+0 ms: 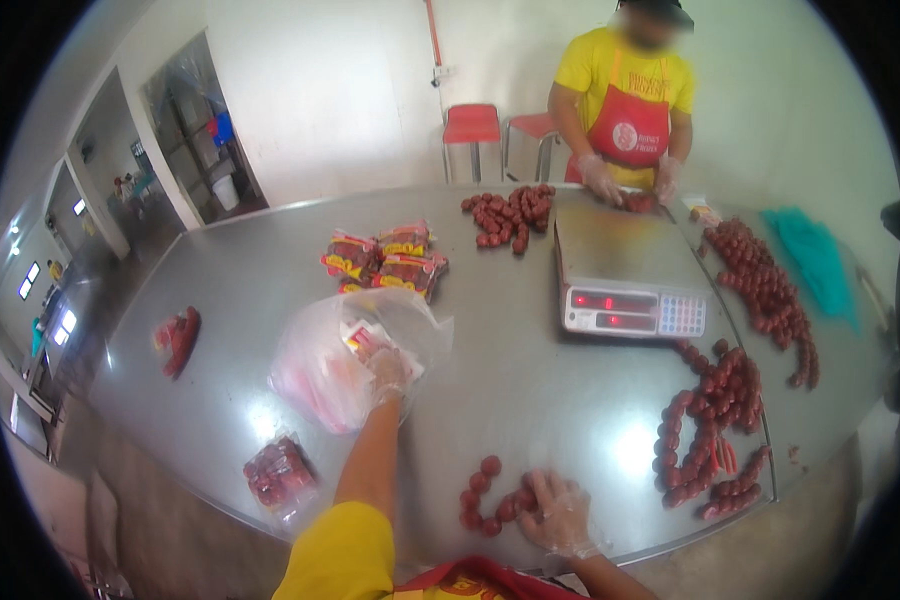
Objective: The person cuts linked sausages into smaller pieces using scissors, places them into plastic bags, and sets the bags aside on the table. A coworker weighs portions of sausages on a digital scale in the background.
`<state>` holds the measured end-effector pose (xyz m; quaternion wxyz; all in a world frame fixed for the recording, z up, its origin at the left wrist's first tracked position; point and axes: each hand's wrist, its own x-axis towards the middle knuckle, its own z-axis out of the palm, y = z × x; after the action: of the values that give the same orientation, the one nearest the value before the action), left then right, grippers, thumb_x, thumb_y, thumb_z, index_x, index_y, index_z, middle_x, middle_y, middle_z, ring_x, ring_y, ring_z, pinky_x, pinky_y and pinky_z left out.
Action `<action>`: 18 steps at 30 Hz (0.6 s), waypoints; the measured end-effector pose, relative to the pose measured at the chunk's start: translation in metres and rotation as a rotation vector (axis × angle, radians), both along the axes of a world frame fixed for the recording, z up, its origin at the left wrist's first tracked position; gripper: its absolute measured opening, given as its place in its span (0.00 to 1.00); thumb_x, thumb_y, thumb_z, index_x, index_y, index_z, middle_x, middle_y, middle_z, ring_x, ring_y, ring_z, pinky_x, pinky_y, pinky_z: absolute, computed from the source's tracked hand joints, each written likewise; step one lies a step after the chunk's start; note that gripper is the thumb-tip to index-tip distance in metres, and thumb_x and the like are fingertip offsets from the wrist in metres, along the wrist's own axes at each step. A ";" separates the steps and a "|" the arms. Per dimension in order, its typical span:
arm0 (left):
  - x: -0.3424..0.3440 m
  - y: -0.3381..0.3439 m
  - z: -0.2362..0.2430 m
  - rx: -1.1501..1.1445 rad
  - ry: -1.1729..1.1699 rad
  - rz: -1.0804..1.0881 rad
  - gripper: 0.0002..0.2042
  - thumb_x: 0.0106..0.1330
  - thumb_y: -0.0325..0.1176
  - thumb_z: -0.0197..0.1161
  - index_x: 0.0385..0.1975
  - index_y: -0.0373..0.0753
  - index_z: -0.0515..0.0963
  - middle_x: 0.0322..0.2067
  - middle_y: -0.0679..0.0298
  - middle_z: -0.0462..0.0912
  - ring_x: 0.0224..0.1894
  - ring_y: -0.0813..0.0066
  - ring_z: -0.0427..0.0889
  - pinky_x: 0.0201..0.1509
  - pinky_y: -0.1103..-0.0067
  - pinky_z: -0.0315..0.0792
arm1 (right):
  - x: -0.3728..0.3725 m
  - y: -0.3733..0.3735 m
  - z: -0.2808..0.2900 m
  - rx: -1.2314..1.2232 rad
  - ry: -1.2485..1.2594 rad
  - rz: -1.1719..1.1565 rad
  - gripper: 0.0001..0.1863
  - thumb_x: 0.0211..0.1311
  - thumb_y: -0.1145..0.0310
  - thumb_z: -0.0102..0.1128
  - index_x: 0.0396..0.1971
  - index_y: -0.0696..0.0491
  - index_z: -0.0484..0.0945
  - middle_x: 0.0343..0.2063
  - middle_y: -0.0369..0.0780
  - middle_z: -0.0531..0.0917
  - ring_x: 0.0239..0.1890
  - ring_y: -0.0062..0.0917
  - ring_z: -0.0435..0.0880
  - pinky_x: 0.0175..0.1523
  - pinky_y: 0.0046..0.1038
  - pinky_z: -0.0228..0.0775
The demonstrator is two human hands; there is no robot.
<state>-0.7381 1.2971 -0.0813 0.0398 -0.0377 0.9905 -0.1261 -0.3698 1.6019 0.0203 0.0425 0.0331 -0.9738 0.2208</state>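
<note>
My left hand (380,375), in a clear plastic glove, reaches into a crumpled translucent bag (310,375) and is on printed white-and-red wrappers (363,338), its fingers partly hidden. My gloved right hand (555,510) rests on the end of a short string of round red sausages (475,500), fingers curled over it. A clear pack of sausages (275,470) lies left of my left arm. Printed sausage packs (405,270) are piled beyond the bag.
A metal table (220,260) holds a scale (630,310), sausage heaps (710,400) (505,215), a small pack (175,340) and a teal cloth (805,250). Across it, a gloved co-worker in a red apron (625,130) handles sausages. Red stools (470,125) stand by the wall.
</note>
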 end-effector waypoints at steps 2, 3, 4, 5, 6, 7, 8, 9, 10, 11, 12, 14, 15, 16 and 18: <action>-0.013 -0.017 -0.047 0.039 0.068 -0.018 0.17 0.72 0.46 0.48 0.53 0.51 0.78 0.54 0.64 0.77 0.59 0.63 0.73 0.58 0.56 0.69 | 0.000 0.000 0.002 -0.006 0.017 -0.005 0.39 0.46 0.53 0.68 0.63 0.44 0.71 0.57 0.42 0.74 0.48 0.44 0.75 0.46 0.50 0.64; -0.018 -0.026 -0.076 0.203 0.164 0.002 0.17 0.72 0.47 0.47 0.54 0.52 0.77 0.55 0.64 0.77 0.59 0.63 0.72 0.58 0.56 0.69 | -0.001 0.000 0.003 -0.020 0.015 -0.005 0.39 0.46 0.53 0.68 0.63 0.44 0.71 0.57 0.42 0.74 0.48 0.44 0.75 0.46 0.50 0.64; -0.023 -0.038 -0.104 0.395 0.343 -0.047 0.18 0.72 0.47 0.47 0.55 0.52 0.77 0.56 0.65 0.76 0.59 0.64 0.72 0.58 0.57 0.69 | 0.000 0.001 0.003 -0.024 -0.013 -0.006 0.39 0.47 0.53 0.68 0.63 0.44 0.71 0.57 0.42 0.74 0.48 0.43 0.75 0.46 0.50 0.64; -0.029 -0.048 -0.130 1.239 0.605 -0.125 0.18 0.73 0.47 0.46 0.56 0.53 0.76 0.56 0.65 0.76 0.59 0.64 0.72 0.57 0.57 0.69 | 0.000 0.001 0.003 -0.041 -0.018 0.001 0.38 0.47 0.52 0.67 0.63 0.44 0.70 0.57 0.42 0.74 0.48 0.43 0.75 0.46 0.51 0.64; -0.034 -0.056 -0.150 1.704 0.740 -0.311 0.18 0.73 0.48 0.45 0.57 0.54 0.75 0.57 0.65 0.75 0.59 0.65 0.71 0.57 0.57 0.69 | 0.000 0.001 0.003 -0.049 -0.043 0.003 0.38 0.48 0.52 0.67 0.62 0.44 0.70 0.57 0.41 0.74 0.48 0.43 0.75 0.47 0.51 0.64; -0.037 -0.062 -0.164 1.685 0.745 -0.300 0.19 0.73 0.48 0.45 0.57 0.53 0.75 0.57 0.65 0.75 0.58 0.65 0.72 0.57 0.58 0.69 | 0.001 0.002 0.003 -0.057 -0.066 0.002 0.37 0.49 0.51 0.66 0.62 0.44 0.70 0.57 0.41 0.74 0.49 0.43 0.75 0.47 0.51 0.64; -0.039 -0.066 -0.169 1.666 0.748 -0.293 0.19 0.73 0.48 0.45 0.57 0.53 0.75 0.56 0.66 0.76 0.57 0.65 0.73 0.56 0.58 0.69 | 0.001 0.002 0.003 -0.055 -0.057 0.002 0.37 0.50 0.51 0.65 0.62 0.44 0.70 0.56 0.41 0.74 0.49 0.43 0.75 0.48 0.51 0.64; -0.038 -0.066 -0.165 1.648 0.748 -0.289 0.19 0.73 0.48 0.45 0.58 0.53 0.75 0.56 0.66 0.76 0.57 0.65 0.74 0.55 0.58 0.70 | 0.002 0.002 0.004 -0.056 -0.047 0.000 0.36 0.51 0.51 0.64 0.62 0.44 0.70 0.56 0.41 0.74 0.50 0.43 0.75 0.48 0.52 0.64; -0.037 -0.065 -0.151 1.307 0.719 -0.250 0.19 0.73 0.48 0.46 0.57 0.52 0.75 0.55 0.65 0.76 0.55 0.65 0.75 0.54 0.58 0.70 | 0.002 0.002 0.004 -0.055 -0.036 -0.005 0.36 0.51 0.50 0.64 0.62 0.43 0.69 0.56 0.40 0.74 0.51 0.43 0.75 0.49 0.52 0.64; -0.034 -0.060 -0.130 0.966 0.696 -0.219 0.18 0.73 0.47 0.46 0.56 0.51 0.76 0.55 0.65 0.77 0.54 0.65 0.76 0.53 0.58 0.71 | 0.003 0.002 0.004 -0.058 -0.046 -0.009 0.36 0.52 0.50 0.63 0.62 0.43 0.69 0.56 0.40 0.73 0.51 0.43 0.75 0.50 0.52 0.64; -0.027 -0.058 -0.099 0.307 0.613 -0.144 0.18 0.72 0.47 0.48 0.54 0.49 0.77 0.54 0.65 0.78 0.52 0.64 0.77 0.52 0.59 0.72 | 0.003 0.002 0.005 -0.061 -0.058 -0.012 0.35 0.52 0.50 0.63 0.62 0.43 0.69 0.56 0.40 0.73 0.52 0.43 0.75 0.50 0.52 0.64; -0.001 -0.039 -0.039 -0.268 0.282 -0.197 0.17 0.69 0.46 0.53 0.47 0.42 0.80 0.46 0.57 0.83 0.44 0.61 0.83 0.46 0.61 0.75 | 0.003 0.002 0.005 -0.078 -0.061 -0.009 0.35 0.53 0.50 0.62 0.62 0.43 0.68 0.56 0.40 0.73 0.53 0.42 0.75 0.51 0.51 0.64; 0.013 -0.034 -0.008 -0.168 0.239 -0.237 0.17 0.69 0.46 0.53 0.46 0.42 0.81 0.44 0.55 0.84 0.43 0.61 0.83 0.45 0.62 0.75 | 0.003 0.002 0.006 -0.094 -0.053 -0.002 0.35 0.53 0.50 0.62 0.62 0.42 0.68 0.56 0.40 0.73 0.53 0.42 0.75 0.51 0.51 0.64; 0.028 -0.028 0.019 -0.094 0.205 -0.280 0.17 0.69 0.46 0.53 0.45 0.41 0.81 0.42 0.53 0.84 0.42 0.60 0.84 0.44 0.63 0.76 | 0.004 0.002 0.006 -0.110 -0.047 0.007 0.35 0.53 0.50 0.62 0.62 0.42 0.68 0.56 0.40 0.73 0.53 0.42 0.75 0.51 0.51 0.64; 0.062 -0.016 0.052 0.177 0.235 -0.239 0.16 0.69 0.45 0.54 0.45 0.41 0.81 0.40 0.51 0.84 0.40 0.59 0.84 0.42 0.65 0.76 | 0.005 0.002 0.007 -0.103 -0.061 -0.008 0.34 0.53 0.49 0.62 0.61 0.42 0.69 0.56 0.40 0.73 0.52 0.41 0.76 0.51 0.51 0.64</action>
<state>-0.6761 1.2810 -0.0294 -0.0883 0.0691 0.9930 -0.0372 -0.3646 1.6035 0.0269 0.0152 0.0203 -0.9621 0.2714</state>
